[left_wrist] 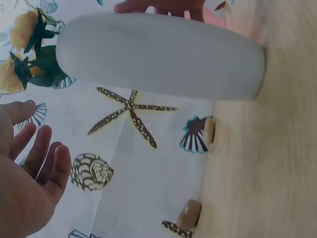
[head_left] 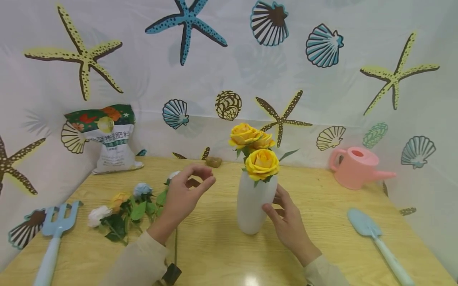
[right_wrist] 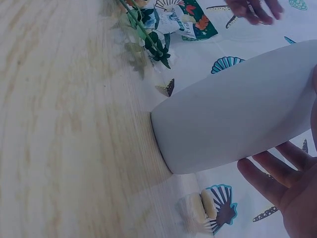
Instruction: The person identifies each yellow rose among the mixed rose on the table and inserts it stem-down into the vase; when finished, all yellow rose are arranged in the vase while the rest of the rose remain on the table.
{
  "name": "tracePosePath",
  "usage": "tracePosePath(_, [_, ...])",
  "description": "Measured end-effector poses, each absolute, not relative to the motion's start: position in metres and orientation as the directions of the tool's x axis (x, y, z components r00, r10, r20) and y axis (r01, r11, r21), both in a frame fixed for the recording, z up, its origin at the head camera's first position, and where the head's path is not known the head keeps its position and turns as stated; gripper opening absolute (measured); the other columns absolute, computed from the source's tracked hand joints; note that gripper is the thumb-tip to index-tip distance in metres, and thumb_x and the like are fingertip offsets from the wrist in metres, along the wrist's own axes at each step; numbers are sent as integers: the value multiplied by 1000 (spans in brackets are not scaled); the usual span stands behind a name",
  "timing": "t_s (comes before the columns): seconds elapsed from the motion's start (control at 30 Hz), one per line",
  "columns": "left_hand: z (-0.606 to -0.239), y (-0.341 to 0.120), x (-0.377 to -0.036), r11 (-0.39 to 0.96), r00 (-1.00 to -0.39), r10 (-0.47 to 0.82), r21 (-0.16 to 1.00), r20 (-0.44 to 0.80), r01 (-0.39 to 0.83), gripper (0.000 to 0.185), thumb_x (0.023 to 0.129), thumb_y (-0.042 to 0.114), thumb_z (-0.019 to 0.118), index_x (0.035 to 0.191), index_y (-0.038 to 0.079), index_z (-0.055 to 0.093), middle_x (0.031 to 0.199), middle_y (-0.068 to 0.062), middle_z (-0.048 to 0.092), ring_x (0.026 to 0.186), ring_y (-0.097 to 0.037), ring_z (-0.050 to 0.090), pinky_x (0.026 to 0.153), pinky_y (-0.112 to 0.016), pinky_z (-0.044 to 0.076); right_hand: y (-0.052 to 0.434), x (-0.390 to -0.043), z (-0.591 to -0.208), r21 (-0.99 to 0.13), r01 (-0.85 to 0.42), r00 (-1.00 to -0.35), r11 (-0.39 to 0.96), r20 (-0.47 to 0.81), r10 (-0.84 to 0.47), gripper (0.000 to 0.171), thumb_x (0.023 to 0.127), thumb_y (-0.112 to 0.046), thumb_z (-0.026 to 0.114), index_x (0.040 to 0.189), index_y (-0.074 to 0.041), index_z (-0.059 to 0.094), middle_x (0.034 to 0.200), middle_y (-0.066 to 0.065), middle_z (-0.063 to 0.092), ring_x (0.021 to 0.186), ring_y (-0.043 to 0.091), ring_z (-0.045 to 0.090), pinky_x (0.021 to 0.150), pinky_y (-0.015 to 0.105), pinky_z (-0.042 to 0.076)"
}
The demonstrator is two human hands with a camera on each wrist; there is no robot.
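while right hand [head_left: 286, 222] seemingly touches vase [head_left: 252, 206], left hand [head_left: 186, 194] hovers.

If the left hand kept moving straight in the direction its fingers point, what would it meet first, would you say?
Probably the yellow roses in the white vase: the left hand is empty and its fingers point right toward them, though depth is unclear.

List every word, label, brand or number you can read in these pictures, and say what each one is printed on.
"肥料": large characters on the white and green bag standing at the back left of the table; the characters before them are blurred.
Smaller print lower on the same bag: too small to read.
White vase, pink watering can, blue shovel and blue fork: no text visible.
Backdrop: only starfish and shell pictures, no words.
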State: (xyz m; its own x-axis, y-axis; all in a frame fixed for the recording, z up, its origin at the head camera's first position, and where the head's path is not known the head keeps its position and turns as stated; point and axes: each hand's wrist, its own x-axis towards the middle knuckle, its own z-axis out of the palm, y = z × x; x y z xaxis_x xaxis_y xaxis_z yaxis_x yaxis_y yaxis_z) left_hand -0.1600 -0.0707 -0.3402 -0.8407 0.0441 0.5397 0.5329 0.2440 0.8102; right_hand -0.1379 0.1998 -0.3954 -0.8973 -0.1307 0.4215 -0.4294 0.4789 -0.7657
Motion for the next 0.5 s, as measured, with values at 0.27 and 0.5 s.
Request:
tracePosePath(0.27, [-367,-135,-141,397,-901,-39,835,431,382,23,98,19,69,119,10,65,102,-1,67,88,2,59,62,-21,51,200,-138,-396,-764,-434,-896,478,424,-135,60,101,-15,62,154,-16,33,140,17,58,118,34,65,88,37,59])
tracePosePath(0.5, [-382,-175,-118,533,-947,-173,835,270,141,34,99,33,67,126,12,62,108,-2,68,84,6,61,69,-18,52,200,-137,-396,-765,-439,-893,471,432,-129,59,101,-15,62,153,-14,34,139,18,59,117,34,65,88,36,59])
